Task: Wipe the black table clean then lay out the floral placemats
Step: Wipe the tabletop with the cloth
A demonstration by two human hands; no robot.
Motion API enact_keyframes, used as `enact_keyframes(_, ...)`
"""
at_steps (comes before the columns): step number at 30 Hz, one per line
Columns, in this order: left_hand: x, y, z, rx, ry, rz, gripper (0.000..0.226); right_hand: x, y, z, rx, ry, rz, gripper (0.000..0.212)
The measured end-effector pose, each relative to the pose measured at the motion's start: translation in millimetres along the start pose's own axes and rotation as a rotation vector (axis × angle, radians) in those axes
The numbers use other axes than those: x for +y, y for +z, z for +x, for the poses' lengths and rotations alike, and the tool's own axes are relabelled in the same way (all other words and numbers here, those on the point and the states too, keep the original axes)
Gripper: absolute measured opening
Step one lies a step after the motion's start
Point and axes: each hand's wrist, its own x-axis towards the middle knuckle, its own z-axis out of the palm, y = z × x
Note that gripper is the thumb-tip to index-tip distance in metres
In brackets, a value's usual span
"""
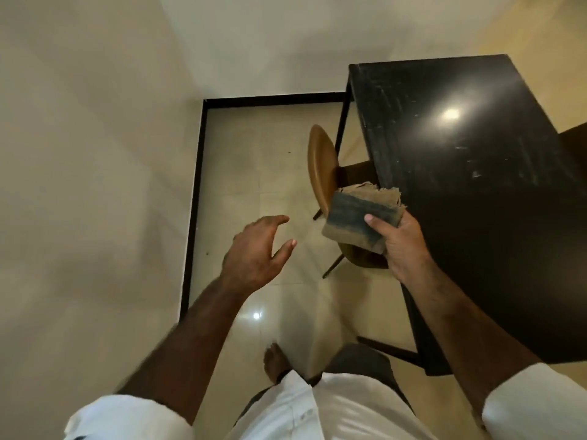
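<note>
The black table (470, 192) fills the right side, glossy, with pale smears and scratches on its top. My right hand (403, 246) grips a folded tan cloth with a dark blue-grey stripe (359, 217), held in the air just off the table's left edge, above the chair. My left hand (257, 249) hovers over the floor to the left with its fingers spread and holds nothing. No floral placemats are in view.
A brown chair (320, 166) with thin dark legs is tucked against the table's left side. Pale glossy tiles (254, 160) with a black skirting strip run to the cream walls. My bare foot (276, 360) stands on the floor below.
</note>
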Motion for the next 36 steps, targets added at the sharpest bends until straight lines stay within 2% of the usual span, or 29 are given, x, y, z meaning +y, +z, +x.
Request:
enact_keyframes(4, -44, -31, 37, -0.011, -0.007, -0.014, 0.065, -1, 67, 20, -0.011, -0.05, 0.043, 0.042)
enact_keyframes(8, -82, -47, 86, -0.06, -0.017, -0.071, 0.06, -3, 120, 61, -0.025, -0.094, 0.048, 0.042)
enact_keyframes(12, -121, -67, 149, -0.107, 0.026, -0.003, 0.062, -11, 165, 121, -0.033, -0.161, 0.007, 0.037)
enact_keyframes(16, -153, -96, 214, -0.129, -0.006, 0.041, 0.061, -34, 205, 186, 0.008, -0.197, -0.069, 0.035)
enact_keyframes(22, -181, -136, 329, -0.153, 0.008, 0.067, 0.062, -67, 249, 268, 0.077, -0.141, -0.018, 0.039)
enact_keyframes(25, -194, -142, 407, -0.181, 0.099, 0.068, 0.062, -81, 265, 312, 0.145, -0.161, -0.014, 0.031)
enact_keyframes(30, -205, -140, 537, -0.233, 0.275, 0.078, 0.061, -99, 285, 370, 0.294, -0.185, 0.067, 0.035)
enact_keyframes(32, -198, -143, 583, -0.291, 0.324, 0.08, 0.06, -110, 289, 384, 0.364, -0.185, 0.11, 0.037)
enact_keyframes(36, -171, -136, 658, -0.428, 0.544, 0.093, 0.058, -125, 288, 398, 0.534, -0.252, 0.222, 0.038)
